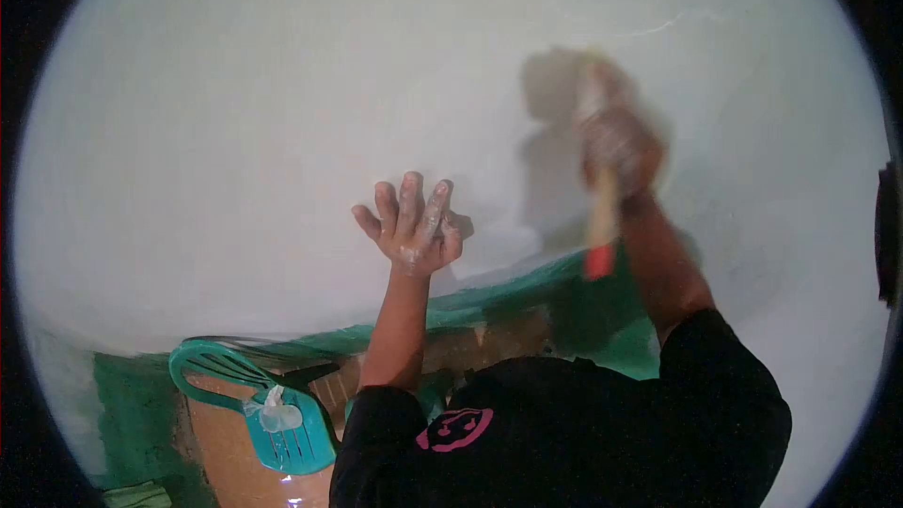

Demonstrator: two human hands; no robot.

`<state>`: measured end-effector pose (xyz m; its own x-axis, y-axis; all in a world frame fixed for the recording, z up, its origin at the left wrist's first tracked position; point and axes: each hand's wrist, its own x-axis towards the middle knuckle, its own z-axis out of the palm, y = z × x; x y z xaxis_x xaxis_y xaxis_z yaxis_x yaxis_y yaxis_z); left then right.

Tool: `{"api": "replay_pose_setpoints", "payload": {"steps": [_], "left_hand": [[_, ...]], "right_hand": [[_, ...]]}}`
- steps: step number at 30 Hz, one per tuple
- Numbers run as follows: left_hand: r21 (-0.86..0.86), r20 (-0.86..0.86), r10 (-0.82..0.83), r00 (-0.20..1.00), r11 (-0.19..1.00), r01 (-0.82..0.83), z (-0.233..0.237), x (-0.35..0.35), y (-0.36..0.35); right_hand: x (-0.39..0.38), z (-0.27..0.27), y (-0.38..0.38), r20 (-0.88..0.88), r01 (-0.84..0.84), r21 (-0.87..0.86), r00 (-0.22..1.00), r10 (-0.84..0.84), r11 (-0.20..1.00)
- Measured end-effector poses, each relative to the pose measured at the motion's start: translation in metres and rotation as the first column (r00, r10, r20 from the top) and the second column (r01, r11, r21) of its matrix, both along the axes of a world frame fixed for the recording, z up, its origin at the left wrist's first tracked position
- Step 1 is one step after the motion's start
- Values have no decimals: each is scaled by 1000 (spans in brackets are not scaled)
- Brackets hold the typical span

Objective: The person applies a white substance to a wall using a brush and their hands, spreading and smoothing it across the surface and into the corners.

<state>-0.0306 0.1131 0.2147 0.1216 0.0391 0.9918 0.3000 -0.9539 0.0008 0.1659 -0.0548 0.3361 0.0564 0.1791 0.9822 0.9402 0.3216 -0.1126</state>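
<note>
My left hand (414,226) lies against the white wall (235,132) with its fingers spread, and white smears show on the fingers. Up and to the right, my right hand (621,146) is closed around what looks like a paintbrush (603,216) with a pale wooden handle and a red end pointing down. That hand is blurred by motion and also whitened. The brush's upper end is smeared near the wall, so its tip and any contact cannot be made out. A shadow of the hand and brush falls on the wall to their left.
Below, a green plastic chair (292,433) stands on the brown floor (221,423), with a clear plastic bag (277,412) on its seat. A green painted band (602,320) runs along the wall's lower part. A dark object (887,235) is at the far right edge.
</note>
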Motion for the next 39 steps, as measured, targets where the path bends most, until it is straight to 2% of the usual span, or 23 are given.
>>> {"api": "replay_pose_setpoints", "payload": {"steps": [1, 2, 3, 4, 7, 8, 10, 12, 15, 16, 18, 20, 23, 28, 29, 30, 31, 32, 33, 34, 36, 37, 39], "left_hand": [[1, -1, 2, 1000, 1000, -2, -2, 1, -2], [-32, -1, 3, 1000, 999, -3, -3, 2, -4], [-66, -4, 7, 1000, 998, -7, -3, 3, -5], [-86, -7, 15, 1000, 996, -15, -3, -8, 15], [-70, -29, 10, 1000, 997, -12, -3, -10, 18], [-41, -33, 9, 999, 999, -10, -3, -10, 20], [-12, -50, -3, 999, 1000, 3, -4, -10, 21], [-35, -39, -18, 999, 999, 17, 12, -6, 3], [-26, -41, -12, 999, 1000, 11, 10, -7, 6], [-22, -49, -16, 999, 1000, 15, 12, -8, 6], [-18, -38, -22, 999, 1000, 21, 17, -10, 7], [-11, -54, -28, 998, 1000, 28, 22, -12, 7], [-4, -84, -16, 996, 1000, 16, 23, -14, 5], [6, -70, 6, 998, 1000, -6, 22, -13, 9], [4, -71, 13, 997, 1000, -12, 21, -13, 9], [0, -73, 18, 997, 1000, -18, 20, -12, 9], [-2, -83, 11, 996, 1000, -11, 17, -12, 10], [9, -87, 18, 996, 1000, -17, 16, -13, 11], [19, -93, 27, 995, 1000, -25, 14, -13, 13], [15, -103, 28, 994, 1000, -26, 13, -14, 13], [43, -114, 35, 993, 999, -30, 7, -13, 17], [43, -122, 39, 992, 999, -34, 6, -14, 18], [48, -132, 42, 990, 998, -36, 5, -15, 19]], "right_hand": [[-28, -12, -1, 254, 315, -59, 923, -290, 947], [-35, -33, -5, 454, 238, -190, 881, -129, 952], [-52, -46, -12, 357, 140, -486, 933, 51, 862], [-75, -51, 8, 373, 141, -590, 921, 114, 795], [-71, -59, 10, 327, -4, -558, 918, 224, 830], [-55, -60, 8, 185, -115, -574, 946, 265, 811], [-34, -34, 8, 273, -20, -425, 950, 150, 905], [-26, 11, -23, 5, -8, -148, 1000, 9, 989], [-37, 20, -20, -156, 121, 123, 983, -101, 985], [-39, 6, -18, -165, 126, 125, 981, -104, 984], [-49, -41, -14, 225, 352, -149, 922, -315, 924], [-84, -78, -16, 169, 233, -469, 970, -172, 852], [-100, -113, -20, 148, 122, -521, 988, -51, 845], [-78, -104, -35, -69, -12, -594, 997, -35, 804], [-71, -104, -35, -478, -274, -418, 877, 47, 866], [-65, -102, -34, -785, -437, -141, 596, 168, 888], [-53, -95, -32, -792, -432, -138, 588, 162, 891], [-40, -82, -27, -461, -156, -85, 882, 100, 984], [-35, -76, -24, -70, 86, 81, 994, -80, 993], [-39, -83, -22, -79, 85, 76, 994, -79, 993], [-53, -120, -14, -527, -72, 180, 835, 158, 981], [-54, -139, -15, -534, -74, 181, 830, 161, 981], [-49, -190, -25, -321, 233, -120, 911, -260, 965]]}}
